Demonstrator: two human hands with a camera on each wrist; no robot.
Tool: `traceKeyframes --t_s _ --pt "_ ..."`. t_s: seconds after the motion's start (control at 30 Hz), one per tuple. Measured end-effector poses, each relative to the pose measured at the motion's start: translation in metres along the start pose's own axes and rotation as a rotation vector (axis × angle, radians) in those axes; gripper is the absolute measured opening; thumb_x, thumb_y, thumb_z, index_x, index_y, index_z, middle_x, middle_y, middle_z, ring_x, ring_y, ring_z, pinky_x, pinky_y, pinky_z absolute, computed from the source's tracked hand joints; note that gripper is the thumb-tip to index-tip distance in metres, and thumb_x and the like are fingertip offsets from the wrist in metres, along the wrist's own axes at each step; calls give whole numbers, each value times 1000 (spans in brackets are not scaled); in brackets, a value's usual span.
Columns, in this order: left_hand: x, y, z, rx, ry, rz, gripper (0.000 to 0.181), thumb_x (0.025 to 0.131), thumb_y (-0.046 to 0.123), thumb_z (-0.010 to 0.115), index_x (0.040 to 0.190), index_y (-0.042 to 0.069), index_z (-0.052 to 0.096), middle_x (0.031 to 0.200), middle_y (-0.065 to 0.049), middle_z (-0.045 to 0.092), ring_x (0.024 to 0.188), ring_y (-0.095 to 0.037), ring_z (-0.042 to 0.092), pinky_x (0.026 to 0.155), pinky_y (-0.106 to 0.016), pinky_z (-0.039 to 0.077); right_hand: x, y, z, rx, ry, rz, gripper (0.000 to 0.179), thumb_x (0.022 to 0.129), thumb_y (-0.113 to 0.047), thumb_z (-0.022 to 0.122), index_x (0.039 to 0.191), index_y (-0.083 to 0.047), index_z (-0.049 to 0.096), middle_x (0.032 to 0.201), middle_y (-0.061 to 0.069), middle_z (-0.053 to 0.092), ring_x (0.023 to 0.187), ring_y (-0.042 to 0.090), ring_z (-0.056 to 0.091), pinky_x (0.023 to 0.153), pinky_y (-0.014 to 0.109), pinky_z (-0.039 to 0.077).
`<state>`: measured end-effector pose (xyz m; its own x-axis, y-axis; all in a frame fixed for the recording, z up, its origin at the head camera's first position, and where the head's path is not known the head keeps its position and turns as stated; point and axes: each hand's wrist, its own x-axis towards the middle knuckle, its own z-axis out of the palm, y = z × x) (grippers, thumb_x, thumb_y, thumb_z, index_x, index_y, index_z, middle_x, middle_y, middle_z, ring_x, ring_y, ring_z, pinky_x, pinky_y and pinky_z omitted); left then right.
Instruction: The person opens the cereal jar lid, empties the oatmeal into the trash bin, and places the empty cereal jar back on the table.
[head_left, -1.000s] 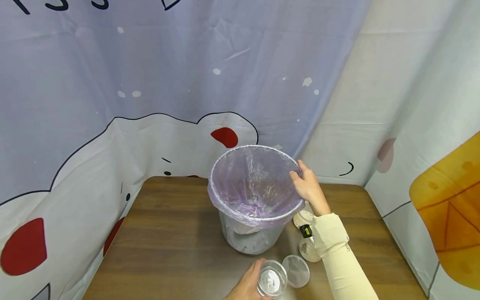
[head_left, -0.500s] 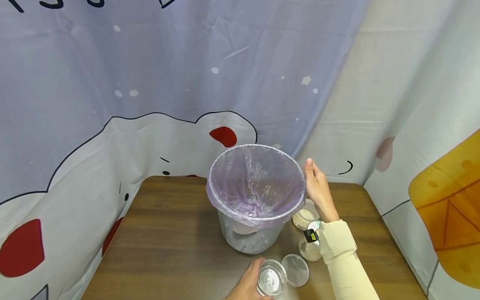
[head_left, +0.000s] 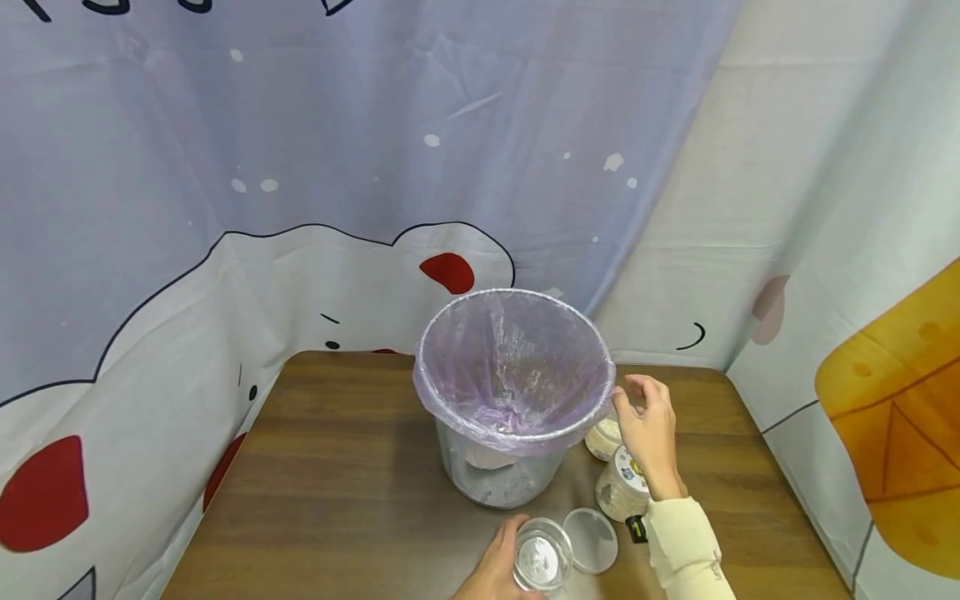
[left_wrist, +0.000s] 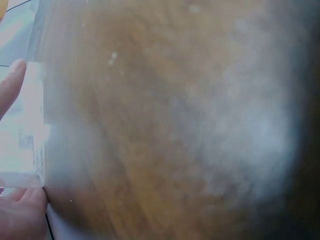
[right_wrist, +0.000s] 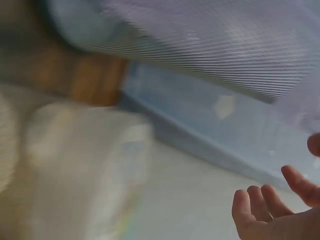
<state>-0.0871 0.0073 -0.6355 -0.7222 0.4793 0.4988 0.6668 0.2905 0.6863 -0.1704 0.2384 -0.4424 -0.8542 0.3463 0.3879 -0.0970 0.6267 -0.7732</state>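
Observation:
My left hand (head_left: 497,565) grips a clear, open-topped jar (head_left: 542,557) at the table's front. In the left wrist view the jar (left_wrist: 22,130) stands between thumb and fingers at the left edge. A clear round lid (head_left: 591,541) lies just right of it. My right hand (head_left: 649,425) hovers beside the bin's right rim, fingers loosely bent, holding nothing; the right wrist view also shows the hand (right_wrist: 280,215) with bare fingers. Below it are a jar with a patterned lid (head_left: 622,487) and, behind that, another container of pale contents (head_left: 603,437), partly hidden by the hand.
A clear waste bin (head_left: 501,479) stands mid-table, lined with a purple plastic bag (head_left: 517,358) folded over its rim. The brown wooden table (head_left: 337,467) extends left and right of it. A printed curtain (head_left: 375,150) hangs behind.
My right hand has left the bin's rim, first turning outward, then coming down and nearer toward the lidded jar. The left hand and its jar stay in place.

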Motion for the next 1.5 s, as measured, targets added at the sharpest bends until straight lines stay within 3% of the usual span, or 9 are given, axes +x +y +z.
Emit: traceKeyframes --t_s 0.13,0.27,0.5,0.7,0.97,1.2,1.5 --pt "1 2 -1 59 47 26 108 40 35 90 128 1 36 116 -12 46 107 -20 48 92 -31 45 -16 18 1 -100 -83 7 39 86 -25 60 116 -2 54 129 17 40 119 36 37 95 52 33" --pt "4 7 -4 86 53 34 111 40 40 89 128 0 36 119 -12 43 110 -21 45 94 -31 43 -27 29 1 -200 -132 43 45 83 -31 62 118 -4 53 132 19 36 118 41 32 90 57 28" --pt "17 26 -13 14 -3 -88 115 47 55 84 137 10 27 131 -8 35 120 -21 39 99 -35 39 -42 40 0 -350 -185 94 60 81 -47 62 124 -7 49 135 21 30 118 45 28 82 61 25" --pt "27 39 -13 58 -23 -125 115 49 57 82 138 12 26 133 -8 34 121 -23 39 97 -39 42 -51 46 -1 -464 -204 71 70 81 -53 59 129 -3 45 135 26 28 117 49 25 80 64 25" --pt "43 51 -12 105 -22 -159 111 51 55 82 138 13 27 133 -8 35 122 -22 39 95 -39 43 -62 57 0 -504 -229 90 76 79 -50 64 135 -7 36 134 30 25 119 55 21 81 68 24" --pt "55 61 -10 108 -48 -210 107 55 55 80 138 12 27 135 -7 34 123 -23 38 96 -40 43 -69 64 4 -525 -240 127 82 77 -49 65 140 -9 30 133 31 26 115 54 28 81 66 33" --pt "67 68 3 87 -57 -254 104 57 54 79 138 16 26 135 0 33 122 -18 39 98 -36 41 -75 68 2 -532 -149 107 78 74 -43 70 137 -11 37 126 28 34 102 47 40 71 57 41"
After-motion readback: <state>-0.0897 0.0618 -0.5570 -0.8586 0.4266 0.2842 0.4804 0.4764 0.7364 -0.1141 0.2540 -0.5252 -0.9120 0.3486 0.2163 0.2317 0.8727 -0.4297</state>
